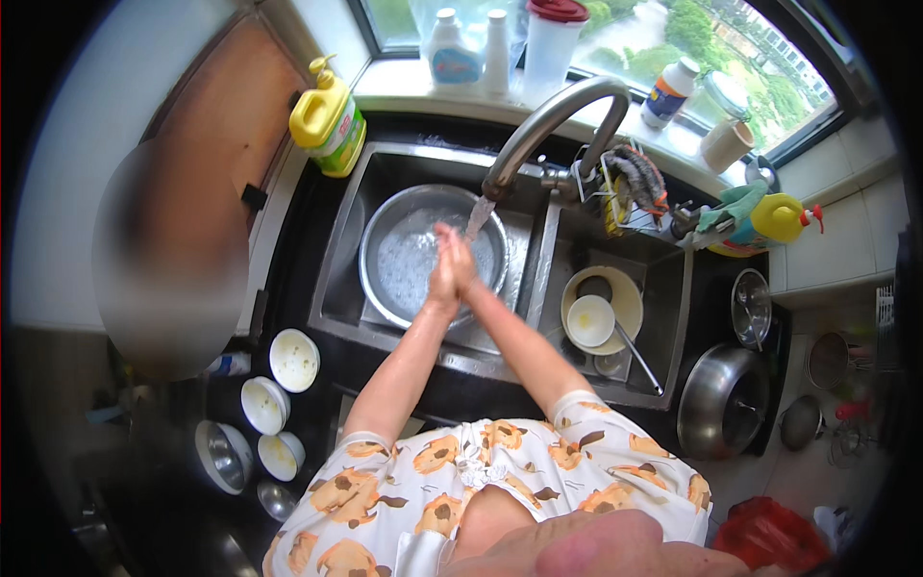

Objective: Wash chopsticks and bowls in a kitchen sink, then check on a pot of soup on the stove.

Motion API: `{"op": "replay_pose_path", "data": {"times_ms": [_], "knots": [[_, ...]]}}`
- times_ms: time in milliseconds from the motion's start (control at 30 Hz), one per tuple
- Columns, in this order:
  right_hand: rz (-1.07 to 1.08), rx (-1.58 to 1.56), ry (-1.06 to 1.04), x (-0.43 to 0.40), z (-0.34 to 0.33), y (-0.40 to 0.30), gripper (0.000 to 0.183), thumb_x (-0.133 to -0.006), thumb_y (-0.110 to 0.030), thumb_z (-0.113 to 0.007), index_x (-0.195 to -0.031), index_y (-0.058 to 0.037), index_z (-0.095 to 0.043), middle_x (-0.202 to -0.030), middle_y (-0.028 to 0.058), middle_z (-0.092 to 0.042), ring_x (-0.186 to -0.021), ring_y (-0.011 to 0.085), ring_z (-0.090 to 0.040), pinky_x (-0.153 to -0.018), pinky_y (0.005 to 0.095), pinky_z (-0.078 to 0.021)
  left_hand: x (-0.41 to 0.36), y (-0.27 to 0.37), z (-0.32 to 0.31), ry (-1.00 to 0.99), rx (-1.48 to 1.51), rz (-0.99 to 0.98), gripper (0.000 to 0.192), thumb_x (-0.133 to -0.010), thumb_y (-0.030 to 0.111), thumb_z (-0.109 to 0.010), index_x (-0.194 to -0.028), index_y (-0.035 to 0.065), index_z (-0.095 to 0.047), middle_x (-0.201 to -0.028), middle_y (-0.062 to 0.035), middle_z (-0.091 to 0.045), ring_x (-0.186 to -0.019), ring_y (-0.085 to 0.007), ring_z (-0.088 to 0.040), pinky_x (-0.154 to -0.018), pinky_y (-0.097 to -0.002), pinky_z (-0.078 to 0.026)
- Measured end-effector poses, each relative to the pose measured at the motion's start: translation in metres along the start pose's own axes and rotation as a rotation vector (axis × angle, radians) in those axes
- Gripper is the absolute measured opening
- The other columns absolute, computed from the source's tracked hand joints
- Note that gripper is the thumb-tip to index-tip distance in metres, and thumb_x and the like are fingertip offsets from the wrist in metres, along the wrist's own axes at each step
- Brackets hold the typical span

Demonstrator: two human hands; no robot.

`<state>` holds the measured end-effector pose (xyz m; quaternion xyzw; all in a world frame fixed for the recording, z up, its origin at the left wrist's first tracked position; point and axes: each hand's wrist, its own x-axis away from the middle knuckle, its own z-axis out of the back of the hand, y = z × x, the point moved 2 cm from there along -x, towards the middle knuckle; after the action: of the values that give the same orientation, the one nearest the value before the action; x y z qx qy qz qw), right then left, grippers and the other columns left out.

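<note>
Palm to palm, my left hand and my right hand are pressed together over a round metal basin. Their fingers lie close together, and I see nothing held between them. The stainless steel faucet pours a stream of water down beside my fingertips. Inside the basin is sudsy water with white bubbles. The basin stands in the left bowl of a double sink.
In the right bowl, a cream-coloured bowl holds a smaller white bowl. Used bowls stand on the left counter. A yellow pump bottle is behind the sink; a large metal pot lid lies right. Bottles line the windowsill.
</note>
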<state>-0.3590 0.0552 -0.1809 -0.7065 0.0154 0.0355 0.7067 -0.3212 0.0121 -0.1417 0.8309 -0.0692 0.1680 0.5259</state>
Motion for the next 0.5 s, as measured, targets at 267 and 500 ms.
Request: {"op": "replay_pose_path", "data": {"times_ms": [267, 500], "knots": [[0.005, -0.007, -0.012, 0.045, -0.036, -0.041, 0.055, -0.096, -0.046, -0.025, -0.125, -0.0036, -0.045, -0.127, 0.0093, -0.047, -0.117, 0.0211, -0.043, -0.100, 0.0303, -0.0296, -0.028, 0.018, 0.048, 0.087, -0.022, -0.025, 0.086, -0.085, 0.070, -0.018, -0.143, 0.0063, -0.013, -0.147, -0.0101, -0.019, -0.134, -0.0214, -0.019, -0.108, -0.0312, -0.014], [-0.178, -0.495, 0.116, -0.024, 0.027, 0.008, 0.065, -0.094, -0.054, -0.022, -0.119, -0.0001, -0.049, -0.118, 0.0119, -0.053, -0.111, 0.0192, -0.048, -0.098, 0.0326, -0.0331, -0.019, 0.004, 0.021, -0.314, 0.264, 0.178, 0.063, -0.094, 0.037, -0.034, -0.143, 0.0066, -0.009, -0.146, -0.0102, -0.022, -0.135, -0.0229, -0.018, -0.110, -0.0342, -0.014]]}}
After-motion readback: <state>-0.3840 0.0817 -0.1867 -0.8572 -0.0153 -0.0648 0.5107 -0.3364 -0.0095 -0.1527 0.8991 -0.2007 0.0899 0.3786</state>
